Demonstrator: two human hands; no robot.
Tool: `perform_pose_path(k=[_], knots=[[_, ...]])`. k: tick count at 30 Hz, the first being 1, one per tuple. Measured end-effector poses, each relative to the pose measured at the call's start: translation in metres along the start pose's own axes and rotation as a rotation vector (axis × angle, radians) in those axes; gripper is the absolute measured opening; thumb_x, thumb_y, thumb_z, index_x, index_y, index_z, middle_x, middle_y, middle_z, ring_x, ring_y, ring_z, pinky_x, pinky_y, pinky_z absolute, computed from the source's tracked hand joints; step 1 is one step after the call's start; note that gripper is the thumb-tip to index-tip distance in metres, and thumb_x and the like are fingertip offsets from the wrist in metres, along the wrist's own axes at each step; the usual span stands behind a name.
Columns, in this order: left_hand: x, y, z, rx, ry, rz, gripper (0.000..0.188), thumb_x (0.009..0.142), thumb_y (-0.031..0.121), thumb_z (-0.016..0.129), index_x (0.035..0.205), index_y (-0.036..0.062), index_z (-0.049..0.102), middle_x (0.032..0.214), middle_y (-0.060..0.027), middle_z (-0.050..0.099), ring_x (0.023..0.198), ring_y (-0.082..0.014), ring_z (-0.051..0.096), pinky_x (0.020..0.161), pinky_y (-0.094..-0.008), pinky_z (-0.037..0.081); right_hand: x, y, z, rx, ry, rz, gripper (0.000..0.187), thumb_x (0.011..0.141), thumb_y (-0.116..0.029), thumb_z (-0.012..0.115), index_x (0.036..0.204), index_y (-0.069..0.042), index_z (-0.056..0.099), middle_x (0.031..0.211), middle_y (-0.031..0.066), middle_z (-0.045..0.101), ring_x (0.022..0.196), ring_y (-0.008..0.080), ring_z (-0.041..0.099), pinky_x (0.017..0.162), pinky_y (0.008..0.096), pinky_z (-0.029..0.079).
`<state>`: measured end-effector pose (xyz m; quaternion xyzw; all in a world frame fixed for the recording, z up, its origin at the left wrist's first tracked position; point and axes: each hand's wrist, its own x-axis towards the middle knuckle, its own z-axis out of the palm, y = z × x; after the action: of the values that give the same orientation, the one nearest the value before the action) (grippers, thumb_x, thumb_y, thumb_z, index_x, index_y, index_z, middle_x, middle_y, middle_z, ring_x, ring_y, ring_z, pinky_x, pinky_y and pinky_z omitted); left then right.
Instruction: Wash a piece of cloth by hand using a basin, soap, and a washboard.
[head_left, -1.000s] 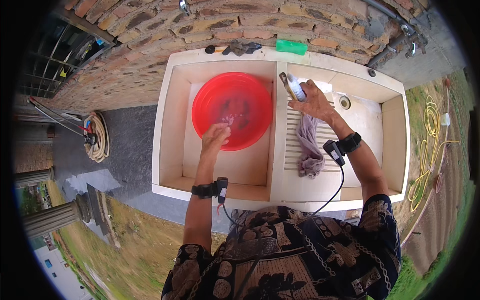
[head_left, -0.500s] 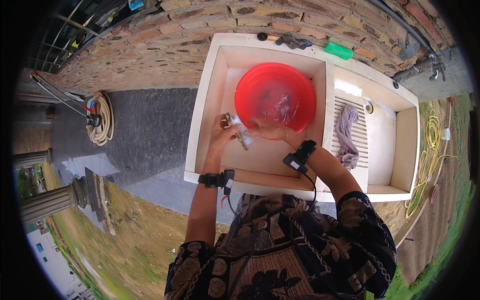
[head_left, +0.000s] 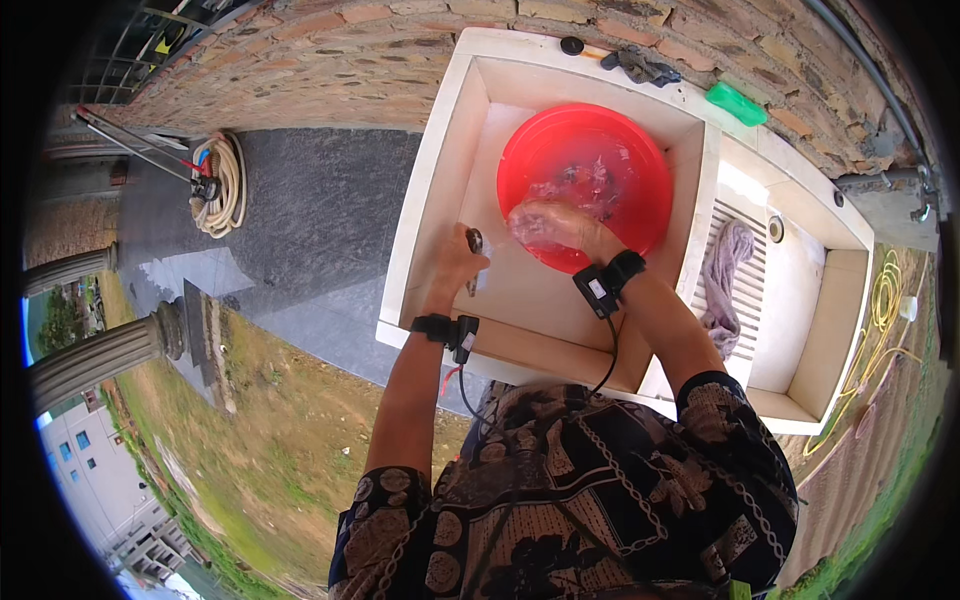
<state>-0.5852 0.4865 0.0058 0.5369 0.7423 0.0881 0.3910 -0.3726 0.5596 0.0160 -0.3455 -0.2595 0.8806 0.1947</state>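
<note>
Water (head_left: 605,160), cloudy and splashing, lies in our red basin (head_left: 513,175), which stands in the left bowl of the sink (head_left: 520,312). We have our right hand (head_left: 555,225) down at the near side of the basin, wet and partly hidden by the splash, so we cannot tell how far its fingers are bent or whether they grip anything. Our left hand (head_left: 458,262), just outside the basin to its left, has its fingers curled closely around what looks like a brush (head_left: 474,241), mostly covered by the hand. Our right forearm reaches across the basin's near rim and blocks part of it from sight; a black cable (head_left: 612,350) hangs nearer to us than the basin. To the right of the basin, the divider (head_left: 697,200) stands between it and the washboard (head_left: 757,285), where we see a crumpled lilac cloth (head_left: 722,285). Beyond the basin, along the sink's back ledge, are a black plug (head_left: 571,46), a dark rag (head_left: 643,68) and a green box (head_left: 737,103). Well left of the basin, a coiled hose (head_left: 232,185) lies on the paving; far to its right is a yellow hose (head_left: 882,300).
</note>
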Motion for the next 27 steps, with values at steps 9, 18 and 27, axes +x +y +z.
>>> perform_pose_path(k=[9, 18, 27], knots=[[0.023, -0.001, 0.009, -0.006, 0.081, 0.246, 0.053, 0.056, 0.001, 0.072, 0.104, 0.0043, 0.051, 0.097, -0.0161, 0.059, 0.089, -0.0347, 0.062, 0.080, -0.0401, 0.051, 0.000, -0.008, -0.188, -0.928, 0.911, -0.022, 0.023, 0.087, -0.022, 0.059, 0.100, -0.004, 0.063, 0.084, 0.0064, 0.066, 0.077, 0.0232, 0.065, 0.069, 0.0343, 0.055], [0.018, -0.006, -0.013, -0.639, 0.035, -0.289, 0.046, 0.060, -0.008, 0.064, 0.103, -0.0078, 0.047, 0.091, -0.0189, 0.058, 0.074, -0.0330, 0.067, 0.056, -0.0428, 0.062, -0.013, -0.013, -0.013, -0.154, 0.014, 0.120, 0.030, 0.088, -0.028, 0.062, 0.092, 0.001, 0.065, 0.088, 0.0126, 0.068, 0.081, 0.0237, 0.068, 0.071, 0.0345, 0.055], [0.004, 0.008, -0.020, -0.583, 0.084, -0.262, 0.030, 0.060, -0.008, 0.063, 0.086, -0.0075, 0.047, 0.084, -0.0193, 0.058, 0.066, -0.0323, 0.067, 0.050, -0.0423, 0.062, -0.025, -0.030, -0.090, -1.076, 0.946, 0.072, 0.040, 0.087, -0.033, 0.055, 0.098, 0.004, 0.065, 0.086, 0.0211, 0.068, 0.080, 0.0344, 0.067, 0.075, 0.0420, 0.053]])
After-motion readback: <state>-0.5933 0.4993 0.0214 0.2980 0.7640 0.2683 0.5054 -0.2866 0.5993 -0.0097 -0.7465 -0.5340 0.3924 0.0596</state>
